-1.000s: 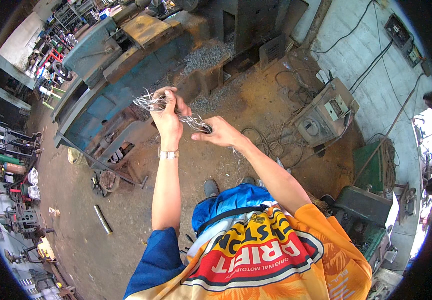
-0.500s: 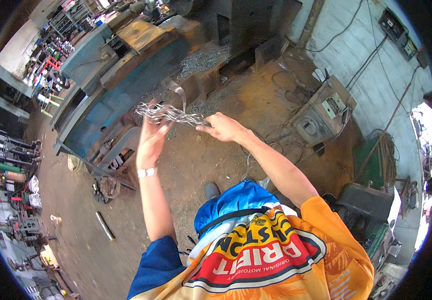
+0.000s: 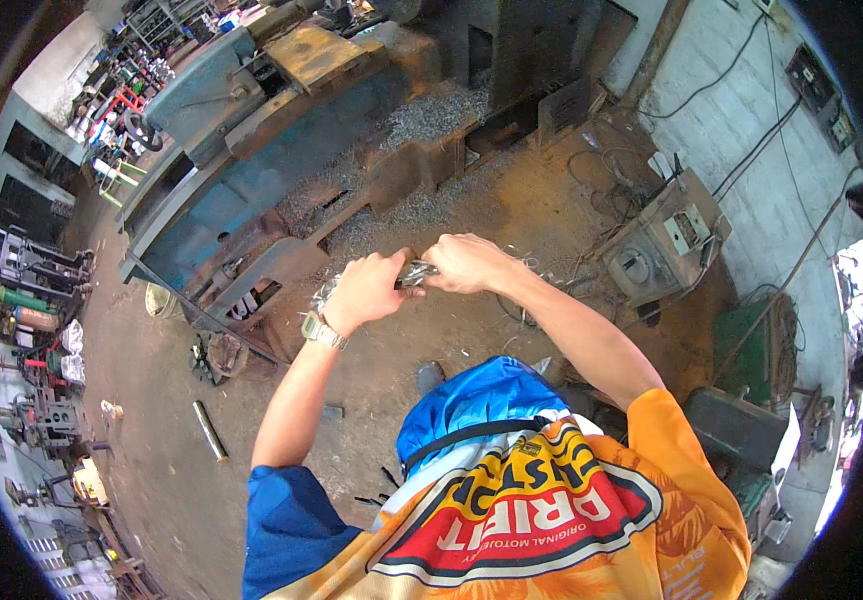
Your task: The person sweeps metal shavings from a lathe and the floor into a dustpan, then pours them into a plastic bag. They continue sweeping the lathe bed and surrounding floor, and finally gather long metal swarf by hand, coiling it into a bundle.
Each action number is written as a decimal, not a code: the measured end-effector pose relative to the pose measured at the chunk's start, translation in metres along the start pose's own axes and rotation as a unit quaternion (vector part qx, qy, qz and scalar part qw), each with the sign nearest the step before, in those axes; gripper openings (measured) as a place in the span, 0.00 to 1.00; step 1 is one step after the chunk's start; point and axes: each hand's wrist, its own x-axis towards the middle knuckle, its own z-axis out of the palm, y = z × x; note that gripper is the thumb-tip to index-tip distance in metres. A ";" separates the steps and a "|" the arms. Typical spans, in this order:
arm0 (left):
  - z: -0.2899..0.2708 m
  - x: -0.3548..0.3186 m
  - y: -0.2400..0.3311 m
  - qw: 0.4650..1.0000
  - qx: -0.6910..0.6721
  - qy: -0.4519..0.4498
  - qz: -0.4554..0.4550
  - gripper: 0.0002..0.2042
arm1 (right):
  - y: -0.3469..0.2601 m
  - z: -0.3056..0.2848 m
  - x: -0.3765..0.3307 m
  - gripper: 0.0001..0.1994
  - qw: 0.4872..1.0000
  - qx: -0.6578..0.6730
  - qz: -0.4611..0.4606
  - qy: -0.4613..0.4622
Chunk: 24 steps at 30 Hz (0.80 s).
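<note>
Both hands are raised side by side over the floor in front of my chest. My left hand point(image 3: 365, 290), with a metal watch on the wrist, is closed around a bundle of silvery twisted metal strips point(image 3: 416, 272). My right hand point(image 3: 469, 264) grips the same bundle just beside it. A short stretch of the bundle shows between the hands. Loose bright ends poke out past both hands, and the rest is hidden by my fingers. I cannot make out whether the strips are shavings or wire.
A large blue-grey machine point(image 3: 217, 200) stands ahead on the left, metal chips point(image 3: 437, 115) piled along it. A bucket point(image 3: 161, 300) and a metal rod point(image 3: 210, 431) are on the floor at left. To the right are a control box point(image 3: 667, 240) and a green cabinet point(image 3: 747, 340).
My left hand has come down and nearer my right hand, closing over the bundle. More of the bundle is now covered by my hands. The long strip that stuck up no longer shows.
</note>
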 end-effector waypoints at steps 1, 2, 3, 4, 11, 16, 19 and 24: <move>0.007 0.001 -0.003 0.999 -0.034 -0.021 -0.026 0.21 | -0.001 -0.004 -0.003 0.15 1.000 0.026 0.001 -0.006; 0.013 0.002 -0.006 0.996 -0.084 0.009 0.002 0.20 | -0.001 -0.008 -0.007 0.15 0.998 0.049 0.013 -0.032; 0.018 0.003 -0.009 0.990 -0.133 0.038 0.020 0.19 | -0.001 -0.011 -0.009 0.16 0.998 0.069 0.008 -0.009; 0.023 0.002 -0.010 0.981 -0.185 0.052 0.031 0.18 | 0.000 -0.014 -0.012 0.18 0.996 0.085 0.011 -0.006; 0.033 0.012 -0.004 0.947 -0.312 0.068 0.022 0.14 | 0.010 -0.032 -0.015 0.19 0.989 0.144 0.025 -0.036; 0.033 0.025 -0.003 0.959 -0.279 0.052 -0.018 0.13 | 0.023 -0.030 -0.008 0.15 0.994 0.100 -0.036 -0.030; 0.035 0.031 -0.009 0.960 -0.273 0.049 -0.024 0.13 | 0.029 -0.021 -0.001 0.12 0.995 0.100 -0.012 -0.007; 0.030 0.049 -0.017 0.943 -0.304 0.135 -0.003 0.13 | 0.038 -0.024 0.021 0.09 0.985 0.150 -0.016 0.083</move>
